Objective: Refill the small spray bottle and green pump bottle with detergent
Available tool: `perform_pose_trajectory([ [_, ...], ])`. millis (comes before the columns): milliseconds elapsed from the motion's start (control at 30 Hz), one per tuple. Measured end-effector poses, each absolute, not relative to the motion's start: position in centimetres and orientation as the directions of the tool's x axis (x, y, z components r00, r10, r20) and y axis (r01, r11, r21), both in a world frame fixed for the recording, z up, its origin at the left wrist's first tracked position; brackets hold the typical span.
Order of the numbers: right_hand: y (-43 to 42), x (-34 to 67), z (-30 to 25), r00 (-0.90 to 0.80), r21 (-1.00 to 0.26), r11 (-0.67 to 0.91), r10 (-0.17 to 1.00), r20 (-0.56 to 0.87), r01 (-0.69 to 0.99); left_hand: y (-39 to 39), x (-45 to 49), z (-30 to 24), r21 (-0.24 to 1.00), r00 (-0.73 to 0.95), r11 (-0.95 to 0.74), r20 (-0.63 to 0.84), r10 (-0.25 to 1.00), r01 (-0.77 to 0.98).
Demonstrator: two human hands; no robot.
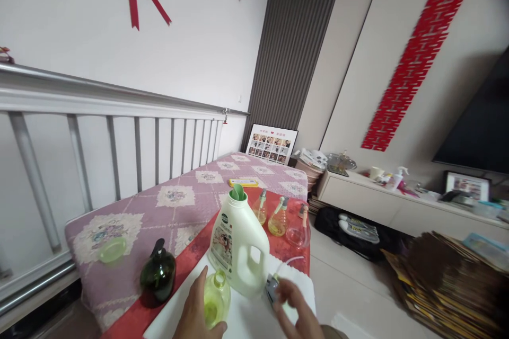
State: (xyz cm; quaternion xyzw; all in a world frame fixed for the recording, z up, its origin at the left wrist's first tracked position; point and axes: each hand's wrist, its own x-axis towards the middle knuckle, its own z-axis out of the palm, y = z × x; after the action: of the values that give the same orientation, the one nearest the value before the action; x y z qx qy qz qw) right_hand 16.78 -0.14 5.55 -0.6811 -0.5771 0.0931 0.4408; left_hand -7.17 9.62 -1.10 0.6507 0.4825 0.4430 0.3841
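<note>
My left hand (pixel 194 307) is wrapped around a clear yellow-green bottle (pixel 218 299) with an uncapped neck and some liquid low inside. My right hand (pixel 296 307), slightly blurred, has its curled fingertips at a grey spray head (pixel 272 287); a thin whitish tube (pixel 292 260) sticks out from it. Just behind the bottle stands a large pale green detergent jug (pixel 242 246), upright, with a green piece (pixel 237 192) in its mouth. Both hands are over a white board (pixel 246 318) lying on a red cloth.
A dark green pump bottle (pixel 158 273) and a pale green dish (pixel 112 250) are at the left. Several spray bottles, one of them amber (pixel 277 222), stand on the red cloth (pixel 292 202) behind the jug. Stacked cardboard (pixel 449 280) lies on the floor to the right.
</note>
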Motion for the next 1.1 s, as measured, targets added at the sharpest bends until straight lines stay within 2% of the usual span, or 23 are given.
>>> perform_pose_trajectory([
  [100, 2.8, 17.4, 9.9, 0.448, -0.815, -0.019, 0.843, 0.298, 0.579, 9.6, -7.6, -0.6, 0.947, 0.163, -0.188, 0.148, 0.975, 0.261],
  [167, 4.6, 16.8, 12.0, 0.464, -0.895, 0.013, 0.852, 0.244, 0.446, 9.6, -8.0, -0.2, 0.952, 0.191, -0.164, 0.116, 0.975, 0.260],
  [233, 6.1, 15.7, 13.3, 0.395, -0.957, 0.065, 0.901, 0.178, 0.283, 9.7, -8.3, 0.3, 0.948, 0.226, -0.159, 0.097, 0.969, 0.277],
  [300, 7.2, 14.7, 13.7, 0.308, -0.989, 0.049, 0.947, 0.090, 0.137, 9.8, -8.4, 0.8, 0.938, 0.255, -0.128, 0.044, 0.966, 0.322],
  [400, 8.4, 13.9, 13.5, 0.266, -0.998, -0.016, 0.964, 0.001, 0.061, 10.0, -8.5, 1.3, 0.918, 0.285, -0.076, -0.042, 0.958, 0.389],
  [567, 9.8, 14.0, 14.3, 0.277, -0.994, -0.004, 0.961, 0.026, 0.107, 10.1, -8.8, 1.7, 0.905, 0.320, -0.055, -0.091, 0.943, 0.422],
  [767, 9.8, 15.2, 18.9, 0.267, -0.963, 0.036, 0.957, 0.110, 0.268, 10.1, -9.1, 1.7, 0.881, 0.365, -0.089, -0.099, 0.926, 0.465],
  [933, 8.4, 17.2, 23.8, 0.168, -0.918, 0.035, 0.980, 0.109, 0.395, 10.5, -9.0, 1.1, 0.881, 0.383, -0.080, -0.119, 0.916, 0.467],
  [1100, 6.3, 19.7, 27.0, 0.013, -0.786, 0.046, 0.998, 0.069, 0.616, 11.1, -8.5, -0.2, 0.893, 0.348, -0.089, -0.079, 0.934, 0.442],
])
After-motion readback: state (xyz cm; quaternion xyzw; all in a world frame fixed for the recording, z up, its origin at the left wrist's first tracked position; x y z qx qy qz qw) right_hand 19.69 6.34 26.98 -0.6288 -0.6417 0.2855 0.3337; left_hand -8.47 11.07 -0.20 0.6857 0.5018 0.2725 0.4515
